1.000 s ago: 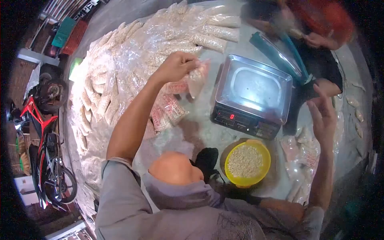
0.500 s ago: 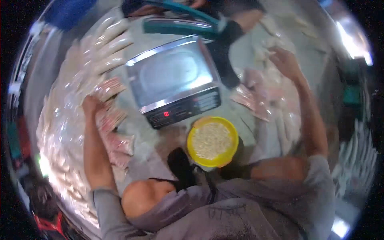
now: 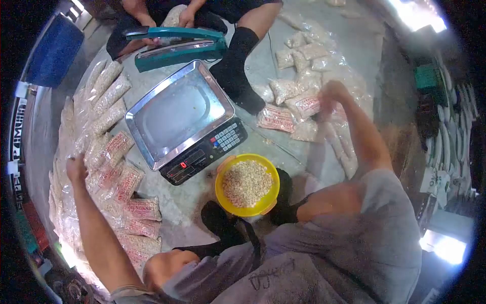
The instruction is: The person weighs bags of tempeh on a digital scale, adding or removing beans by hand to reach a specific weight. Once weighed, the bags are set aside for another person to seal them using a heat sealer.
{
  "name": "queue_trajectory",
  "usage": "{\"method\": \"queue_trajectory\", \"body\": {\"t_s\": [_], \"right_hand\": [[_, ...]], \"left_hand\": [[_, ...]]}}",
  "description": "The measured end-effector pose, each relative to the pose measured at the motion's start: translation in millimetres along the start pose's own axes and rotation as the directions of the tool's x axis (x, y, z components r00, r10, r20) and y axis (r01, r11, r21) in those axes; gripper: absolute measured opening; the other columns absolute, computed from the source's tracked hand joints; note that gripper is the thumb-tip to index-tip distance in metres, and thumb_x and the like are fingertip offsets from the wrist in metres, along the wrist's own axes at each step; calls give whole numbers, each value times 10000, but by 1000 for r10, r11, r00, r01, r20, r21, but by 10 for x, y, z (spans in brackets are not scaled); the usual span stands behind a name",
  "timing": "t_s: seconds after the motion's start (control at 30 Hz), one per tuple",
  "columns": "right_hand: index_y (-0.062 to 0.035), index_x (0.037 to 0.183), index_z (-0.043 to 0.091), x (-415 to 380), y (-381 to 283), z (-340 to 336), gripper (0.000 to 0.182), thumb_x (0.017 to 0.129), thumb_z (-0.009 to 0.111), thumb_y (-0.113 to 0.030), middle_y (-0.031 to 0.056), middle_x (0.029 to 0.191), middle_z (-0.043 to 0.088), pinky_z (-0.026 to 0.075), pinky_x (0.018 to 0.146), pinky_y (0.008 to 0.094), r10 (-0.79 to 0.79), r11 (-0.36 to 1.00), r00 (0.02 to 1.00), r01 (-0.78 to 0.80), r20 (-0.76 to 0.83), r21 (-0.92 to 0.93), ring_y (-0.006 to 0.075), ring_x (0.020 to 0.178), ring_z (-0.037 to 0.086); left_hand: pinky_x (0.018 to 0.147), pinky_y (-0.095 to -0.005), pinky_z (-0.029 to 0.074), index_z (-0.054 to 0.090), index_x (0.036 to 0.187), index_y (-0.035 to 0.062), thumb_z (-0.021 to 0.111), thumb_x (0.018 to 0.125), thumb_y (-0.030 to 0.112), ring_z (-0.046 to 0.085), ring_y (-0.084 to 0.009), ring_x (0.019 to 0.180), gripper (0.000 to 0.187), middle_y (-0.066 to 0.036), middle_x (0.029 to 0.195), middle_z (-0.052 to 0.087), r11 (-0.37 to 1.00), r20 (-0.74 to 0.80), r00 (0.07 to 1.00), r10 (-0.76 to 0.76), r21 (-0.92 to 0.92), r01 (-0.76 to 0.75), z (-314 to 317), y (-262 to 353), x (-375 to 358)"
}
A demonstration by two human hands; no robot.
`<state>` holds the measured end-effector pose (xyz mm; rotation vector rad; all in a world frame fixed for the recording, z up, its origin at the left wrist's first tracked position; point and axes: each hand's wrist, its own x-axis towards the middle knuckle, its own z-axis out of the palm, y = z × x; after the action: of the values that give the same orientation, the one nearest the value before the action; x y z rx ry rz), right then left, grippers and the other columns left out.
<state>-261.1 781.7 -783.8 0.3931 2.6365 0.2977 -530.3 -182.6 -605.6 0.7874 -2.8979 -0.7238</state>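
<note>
My left hand is curled closed over the left pile of clear plastic bags filled with pale pieces. Whatever its fingers hold, if anything, I cannot make out. Just right of it lie bags with red print. My right hand, blurred by motion, is over the right-hand group of filled bags, beside a red-printed bag; its fingers do not show clearly. Between my arms are a digital scale, its steel pan bare and its display showing a red 0, and a yellow basin of pale pieces.
Across from me, a co-worker's hands hold a filled bag at a teal bag sealer. The co-worker's black-socked foot rests beside the scale. A thin rod lies on the floor. More white sacks stand at the far right.
The view has swung, so the scale and basin sit further left and the co-worker's hands and sealer show more. Both my hands remain over the bag piles at either side.
</note>
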Motion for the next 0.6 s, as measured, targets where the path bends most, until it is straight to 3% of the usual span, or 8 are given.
{"method": "queue_trajectory", "body": {"t_s": [0.07, 0.1, 0.17, 0.3, 0.37, 0.5, 0.57, 0.6], "right_hand": [[-109, 855, 737, 33, -51, -41, 378, 662, 721, -433, 159, 875, 693, 522, 746, 417, 79, 997, 996, -79, 36, -12, 345, 824, 662], [-109, 855, 737, -11, -107, -96, 378, 662, 721, -433, 159, 875, 693, 522, 746, 417, 81, 997, 996, -80, 31, -10, 345, 824, 662], [-63, 848, 729, -170, -186, -225, 443, 648, 732, -458, 179, 856, 690, 525, 749, 411, 149, 988, 981, -144, -127, 51, 339, 807, 667], [-21, 860, 716, -430, -265, -417, 484, 681, 712, -470, 202, 873, 685, 523, 777, 420, 87, 995, 989, -79, -123, 68, 340, 827, 672], [-8, 885, 716, -637, -345, -597, 537, 699, 676, -511, 223, 911, 690, 535, 761, 456, 113, 943, 991, -129, 70, 305, 333, 825, 688], [5, 780, 717, -693, -572, -535, 512, 682, 689, -497, 202, 838, 699, 547, 693, 405, 333, 880, 942, -323, 31, 349, 274, 717, 694], [23, 763, 711, -588, -477, -347, 494, 652, 709, -459, 200, 795, 694, 545, 664, 385, 262, 726, 959, -270, 109, 633, 247, 692, 689], [9, 751, 712, -537, -433, -322, 445, 638, 726, -421, 186, 784, 695, 544, 647, 383, 72, 909, 997, -83, 42, 408, 235, 678, 683]], "left_hand": [[564, -376, 525, 587, 1108, -46, 696, 771, 425, 636, -259, 575, 589, -149, 715, 647, 991, -1, 993, 122, 47, -122, 323, -115, 19], [779, -389, 524, 573, 1178, -54, 685, 776, 417, 680, -328, 810, 628, -218, 904, 678, 986, 12, 993, 115, 118, -115, 365, 123, -345], [913, -402, 468, 575, 1181, -50, 680, 776, 406, 634, -368, 1014, 619, -252, 1092, 643, 911, -74, 943, 324, 292, -290, 578, 130, -629], [983, -406, 417, 577, 1186, -41, 682, 772, 394, 560, -383, 1148, 609, -256, 1211, 591, 924, 30, 970, 240, 299, -238, 454, 206, -725], [973, -406, 427, 573, 1190, -35, 682, 771, 386, 570, -383, 1132, 604, -248, 1193, 603, 921, -4, 963, 270, 293, -257, 384, 170, -686], [969, -407, 429, 566, 1192, -37, 690, 757, 374, 575, -384, 1123, 611, -241, 1172, 614, 947, -15, 977, 212, 252, -201, 405, 102, -651], [949, -420, 434, 577, 1154, -50, 697, 737, 343, 582, -398, 1095, 585, -266, 1145, 613, 945, -2, 974, 227, 243, -220, 438, -19, -541], [943, -426, 435, 580, 1139, -56, 699, 728, 333, 583, -403, 1086, 579, -276, 1137, 612, 945, -3, 968, 252, 215, -246, 457, -65, -501]]}}
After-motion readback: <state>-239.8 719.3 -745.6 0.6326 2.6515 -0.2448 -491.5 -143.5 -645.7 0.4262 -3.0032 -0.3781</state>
